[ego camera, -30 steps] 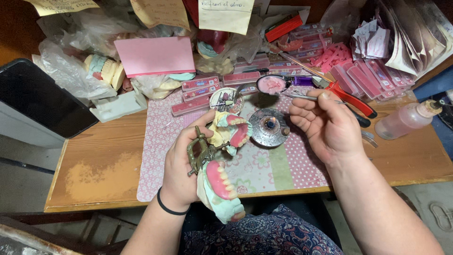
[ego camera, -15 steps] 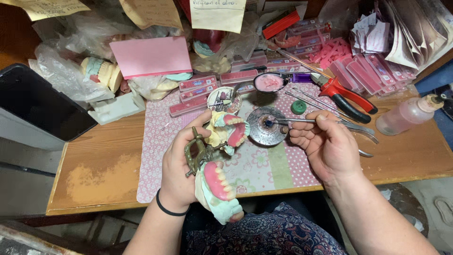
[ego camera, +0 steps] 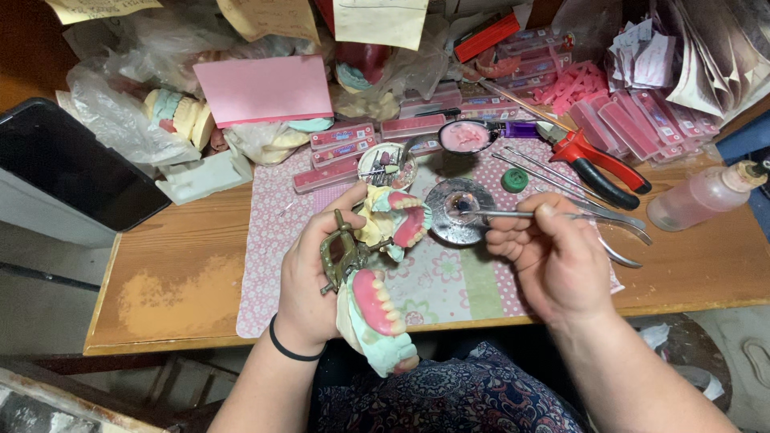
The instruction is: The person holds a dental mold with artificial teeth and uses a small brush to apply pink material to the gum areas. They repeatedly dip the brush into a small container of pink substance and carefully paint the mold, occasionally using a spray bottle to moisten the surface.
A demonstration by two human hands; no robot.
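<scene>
1. The left hand (ego camera: 314, 277) is curled around a brass dental articulator (ego camera: 341, 255), thumb reaching up to the upper denture model (ego camera: 395, 221); the lower denture model (ego camera: 375, 318), pink gums with a row of teeth, hangs open toward the near table edge
2. The right hand (ego camera: 555, 258) pinches a thin metal instrument (ego camera: 513, 214) between thumb and fingers; its tip rests in a small round metal dish (ego camera: 457, 212) just right of the upper model
3. Both hands hover over a pink patterned mat (ego camera: 273, 240) on the wooden table (ego camera: 172, 269)
4. Farther right lie red-handled pliers (ego camera: 597, 164) and a clear squeeze bottle (ego camera: 706, 192); far left sits a black bin (ego camera: 68, 168)
</scene>
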